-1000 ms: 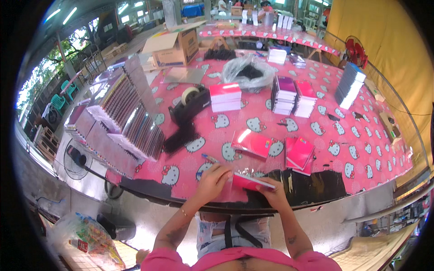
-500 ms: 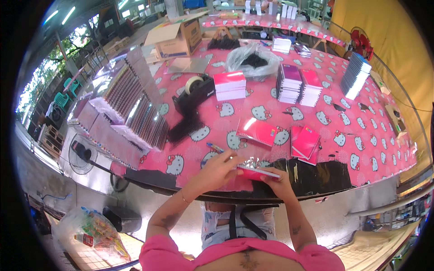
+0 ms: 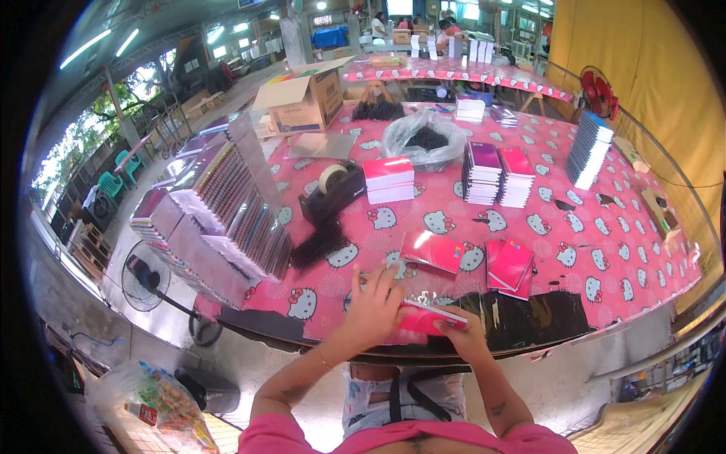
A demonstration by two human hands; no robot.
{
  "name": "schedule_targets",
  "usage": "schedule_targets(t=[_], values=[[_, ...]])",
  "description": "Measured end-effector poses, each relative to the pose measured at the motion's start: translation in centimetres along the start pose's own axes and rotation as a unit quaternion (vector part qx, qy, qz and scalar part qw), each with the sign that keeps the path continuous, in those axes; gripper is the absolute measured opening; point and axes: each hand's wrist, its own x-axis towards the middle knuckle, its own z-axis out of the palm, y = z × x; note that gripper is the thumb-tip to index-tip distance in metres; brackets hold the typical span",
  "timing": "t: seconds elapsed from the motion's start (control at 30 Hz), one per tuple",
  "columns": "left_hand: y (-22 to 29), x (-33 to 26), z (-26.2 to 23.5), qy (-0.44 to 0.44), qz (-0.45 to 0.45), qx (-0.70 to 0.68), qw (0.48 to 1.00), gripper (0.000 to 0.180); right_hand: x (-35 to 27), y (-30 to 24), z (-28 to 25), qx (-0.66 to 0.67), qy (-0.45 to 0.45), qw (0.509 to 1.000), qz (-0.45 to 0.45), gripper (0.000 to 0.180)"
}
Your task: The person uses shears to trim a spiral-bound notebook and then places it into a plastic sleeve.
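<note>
A small pink notebook (image 3: 423, 319) lies at the near edge of the pink cartoon-cat tablecloth (image 3: 605, 227). My left hand (image 3: 376, 303) presses flat on its left end, fingers spread. My right hand (image 3: 459, 331) grips its right end from below. Two more pink notebooks (image 3: 435, 252) (image 3: 510, 263) lie just beyond on the cloth. A sheet of shiny black plastic sleeves (image 3: 529, 318) is spread to the right of my hands.
A slanted pile of wrapped spiral notebooks (image 3: 227, 212) fills the left side. Behind stand a tape dispenser (image 3: 333, 193), stacked notebooks (image 3: 389, 180) (image 3: 499, 174) (image 3: 590, 151), a clear bag (image 3: 423, 140) and a cardboard box (image 3: 306, 98). A floor fan (image 3: 144, 276) stands lower left. People work at a far table.
My left hand has moved from the notebook's edge onto its top, fingers spreading flat. The notebook has settled level at the table edge, still held by my right hand.
</note>
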Motion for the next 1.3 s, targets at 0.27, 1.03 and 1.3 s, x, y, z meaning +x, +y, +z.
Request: schedule_targets(t=[0.27,1.03,1.3], values=[[1.6,-1.9,3.2,0.056,-0.055,0.119,0.99,0.086,-0.6,1.9,0.7,0.043,0.025,0.999,0.017,0.03],[6.0,-4.3,3.3,0.045,0.047,-0.034,0.997,0.076,-0.5,-0.7,0.3,0.103,0.045,0.993,0.04,0.029],[1.2,0.5,-0.2,-0.077,0.076,-0.069,0.992,0.037,0.1,0.6,0.7,0.051,-0.027,0.998,0.03,0.027]])
